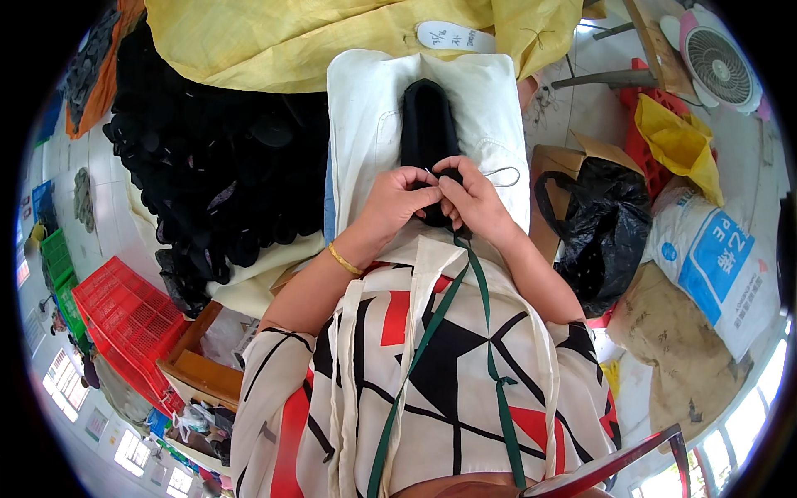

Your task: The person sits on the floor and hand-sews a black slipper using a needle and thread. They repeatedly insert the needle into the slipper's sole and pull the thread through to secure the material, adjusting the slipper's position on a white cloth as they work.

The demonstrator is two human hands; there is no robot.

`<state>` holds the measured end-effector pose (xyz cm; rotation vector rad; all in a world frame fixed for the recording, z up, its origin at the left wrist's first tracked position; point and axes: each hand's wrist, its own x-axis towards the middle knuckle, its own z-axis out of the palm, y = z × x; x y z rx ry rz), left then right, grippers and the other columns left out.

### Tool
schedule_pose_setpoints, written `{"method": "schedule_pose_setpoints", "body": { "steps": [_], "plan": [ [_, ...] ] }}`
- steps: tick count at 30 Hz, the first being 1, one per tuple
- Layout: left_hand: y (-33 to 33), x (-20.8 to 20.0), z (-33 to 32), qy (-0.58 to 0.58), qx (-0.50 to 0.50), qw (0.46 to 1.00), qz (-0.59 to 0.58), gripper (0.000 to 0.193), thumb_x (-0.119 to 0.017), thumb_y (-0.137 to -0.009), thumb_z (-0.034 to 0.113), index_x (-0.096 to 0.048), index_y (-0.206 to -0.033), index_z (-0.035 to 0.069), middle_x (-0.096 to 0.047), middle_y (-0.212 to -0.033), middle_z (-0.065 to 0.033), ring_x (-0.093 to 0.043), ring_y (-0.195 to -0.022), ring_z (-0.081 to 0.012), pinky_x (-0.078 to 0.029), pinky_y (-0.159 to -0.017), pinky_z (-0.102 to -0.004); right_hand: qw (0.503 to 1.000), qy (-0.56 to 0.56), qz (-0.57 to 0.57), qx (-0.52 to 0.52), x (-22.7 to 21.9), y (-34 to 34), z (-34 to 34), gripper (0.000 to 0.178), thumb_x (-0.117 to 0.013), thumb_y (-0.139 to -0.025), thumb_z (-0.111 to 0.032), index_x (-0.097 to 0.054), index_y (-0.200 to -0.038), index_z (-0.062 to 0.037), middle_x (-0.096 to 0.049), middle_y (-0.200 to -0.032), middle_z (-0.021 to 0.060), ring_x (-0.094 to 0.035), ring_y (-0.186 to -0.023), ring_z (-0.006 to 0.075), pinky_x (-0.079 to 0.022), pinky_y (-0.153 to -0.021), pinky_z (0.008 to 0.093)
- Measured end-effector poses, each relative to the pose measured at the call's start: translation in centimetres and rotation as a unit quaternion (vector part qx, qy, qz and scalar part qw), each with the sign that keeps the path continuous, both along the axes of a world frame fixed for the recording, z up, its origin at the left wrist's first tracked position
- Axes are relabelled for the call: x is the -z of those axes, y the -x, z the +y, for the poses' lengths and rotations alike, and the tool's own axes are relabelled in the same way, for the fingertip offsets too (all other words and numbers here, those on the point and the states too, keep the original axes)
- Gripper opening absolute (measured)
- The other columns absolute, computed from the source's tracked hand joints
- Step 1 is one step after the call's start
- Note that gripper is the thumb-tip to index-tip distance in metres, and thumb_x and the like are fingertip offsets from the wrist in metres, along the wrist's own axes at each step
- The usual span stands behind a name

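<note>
A black shoe lies on the white cloth in front of me, its toe pointing away. Both hands meet over its near end and cover much of it. My left hand is closed there, thumb and forefinger pinched at the shoe. Close beside it, my right hand pinches a thin wire tool, whose looped end sticks out to the right. A short light tip shows between the fingertips; what it passes through is hidden. Dark green ribbon hangs down from near the hands over my patterned clothing.
A large heap of black shoes or uppers fills the left. Yellow sacking with a white insole-shaped piece lies beyond. On the right are a black plastic bag, a white sack and a fan. Red crates stand at lower left.
</note>
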<state>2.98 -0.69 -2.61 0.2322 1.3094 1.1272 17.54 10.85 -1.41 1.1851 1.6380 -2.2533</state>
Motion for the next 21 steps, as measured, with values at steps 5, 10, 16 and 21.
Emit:
{"method": "schedule_pose_setpoints", "body": {
  "steps": [5,10,16,21],
  "plan": [
    [-0.2,0.2,-0.3,-0.028,0.008,0.999,0.017,0.017,-0.073,-0.089,0.015,-0.067,-0.099,0.003,-0.066,-0.086,-0.0001,-0.058,-0.074,-0.0078,-0.048,-0.065,-0.0229,0.99,-0.122,0.008,-0.075,-1.8,0.2,2.5,0.031,-0.051,-0.103,-0.034,-0.061,-0.112,-0.0061,-0.065,-0.076,0.0073,-0.064,-0.065,0.0194,-0.051,-0.057,0.0317],
    [0.1,0.5,-0.2,-0.032,0.06,0.996,0.059,0.011,-0.07,-0.089,0.012,-0.065,-0.096,0.004,-0.065,-0.084,0.0001,-0.06,-0.075,-0.0074,-0.049,-0.063,-0.0223,0.926,-0.328,0.042,-0.18,-0.2,1.3,3.6,0.047,-0.047,-0.102,-0.046,-0.063,-0.095,-0.0032,-0.065,-0.078,0.0168,-0.064,-0.067,0.0362,-0.051,-0.063,0.0424],
    [2.9,-3.6,-0.3,-0.001,0.099,0.989,0.112,0.016,-0.069,-0.089,0.015,-0.061,-0.098,0.004,-0.062,-0.076,-0.0003,-0.059,-0.065,-0.0064,-0.047,-0.054,-0.0215,0.998,0.052,0.023,-0.024,1.1,1.6,1.3,0.058,-0.045,-0.101,-0.058,-0.064,-0.099,-0.0036,-0.061,-0.074,0.0021,-0.058,-0.054,0.0091,-0.05,-0.053,0.0222],
    [2.8,-2.2,-1.9,0.003,0.109,0.979,0.174,0.017,-0.069,-0.089,0.015,-0.062,-0.099,0.004,-0.061,-0.073,0.0003,-0.058,-0.061,-0.0063,-0.047,-0.051,-0.022,0.987,-0.118,0.1,0.046,1.7,0.7,-0.5,0.033,-0.062,-0.098,-0.036,-0.067,-0.098,-0.0037,-0.062,-0.082,0.0029,-0.061,-0.069,0.0109,-0.05,-0.059,0.0256]
  ]
}}
